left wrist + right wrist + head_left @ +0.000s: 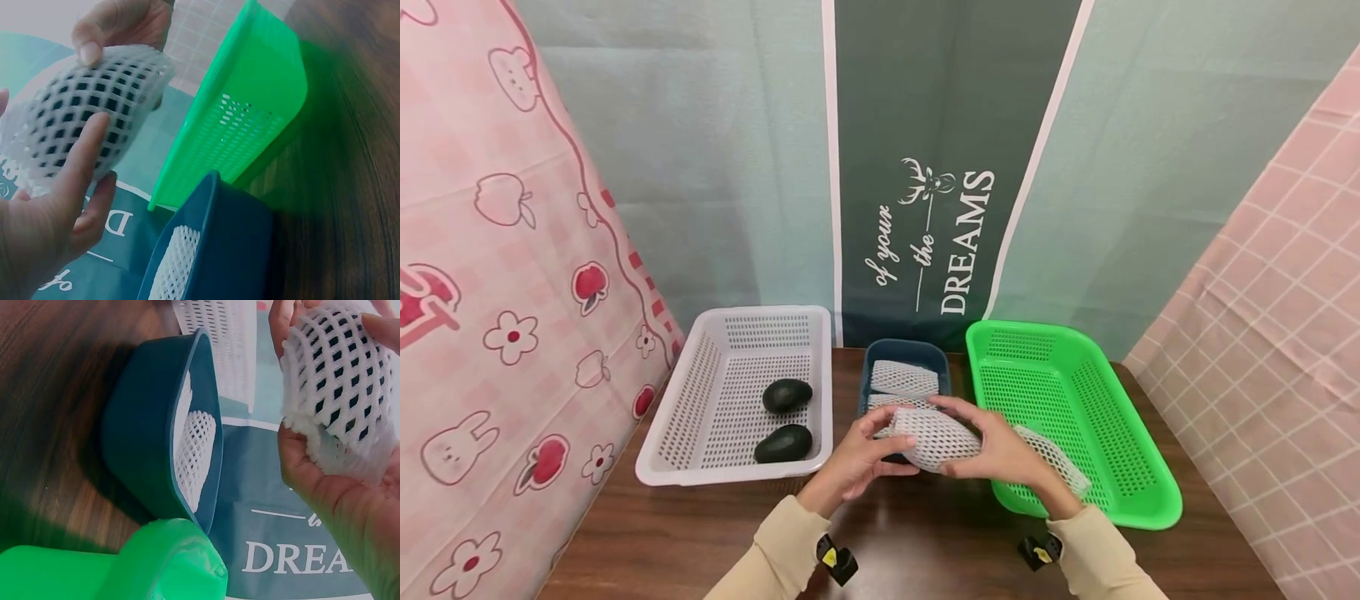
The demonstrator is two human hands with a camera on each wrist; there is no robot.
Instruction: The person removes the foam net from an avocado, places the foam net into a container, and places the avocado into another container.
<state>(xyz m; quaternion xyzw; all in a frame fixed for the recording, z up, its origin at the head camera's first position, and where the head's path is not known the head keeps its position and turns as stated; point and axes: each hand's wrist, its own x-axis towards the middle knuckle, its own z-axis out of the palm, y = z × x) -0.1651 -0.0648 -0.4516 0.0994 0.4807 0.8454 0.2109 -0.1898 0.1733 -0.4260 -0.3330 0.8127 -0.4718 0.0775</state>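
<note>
An avocado [75, 119] sits inside a white foam net sleeve [934, 439], its dark skin showing through the mesh. My left hand [863, 454] holds one end of the sleeved fruit, and my right hand [1000, 447] grips the other, above the front of a dark blue bin [945, 367]. In that bin lie more white foam net sleeves [904, 377]. Two bare avocados [787, 396] rest in the white basket [658, 454] on the left. Partly behind my right forearm, a foam-netted piece [1052, 457] lies in the green basket [1150, 517]; its contents cannot be made out.
The brown wooden table [917, 542] carries all three containers side by side, with the bin between the two baskets. Behind them hangs a green curtain [760, 167] with printed lettering. Pink patterned cloths [535, 250] close off both sides.
</note>
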